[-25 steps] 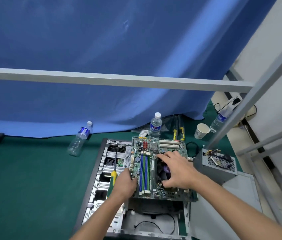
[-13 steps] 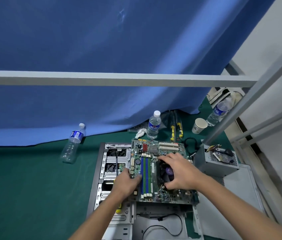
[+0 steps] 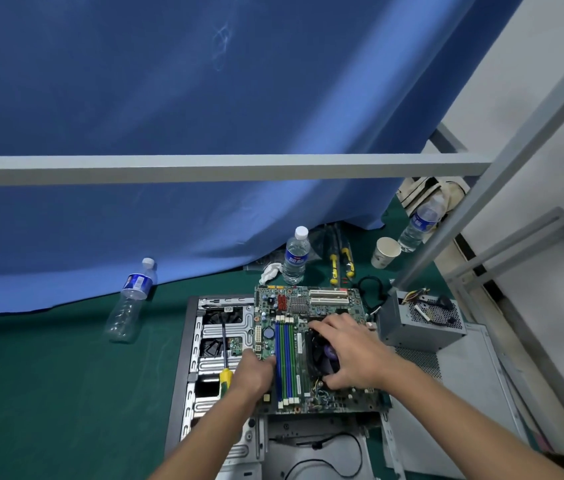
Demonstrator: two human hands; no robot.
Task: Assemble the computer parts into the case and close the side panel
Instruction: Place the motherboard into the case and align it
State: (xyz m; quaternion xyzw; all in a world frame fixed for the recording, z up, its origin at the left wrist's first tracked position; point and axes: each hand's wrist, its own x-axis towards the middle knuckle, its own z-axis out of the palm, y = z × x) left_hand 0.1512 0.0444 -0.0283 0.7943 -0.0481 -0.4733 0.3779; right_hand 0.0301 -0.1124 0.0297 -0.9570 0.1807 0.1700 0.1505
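Left hand (image 3: 256,372) clamps flat green motherboard (image 3: 308,306) edge; right hand (image 3: 353,351) grips round cooler fan (image 3: 322,351) — both closed.

A green printed-circuit motherboard (image 3: 308,344) lies in a bare sheet-metal case (image 3: 225,327) on a matt green felt-like tabletop (image 3: 48,393), beside a perforated grey metal power supply (image 3: 419,323), clear glossy plastic bottles (image 3: 296,256), a paper cup (image 3: 385,251) and a creased blue cloth backdrop (image 3: 169,98).
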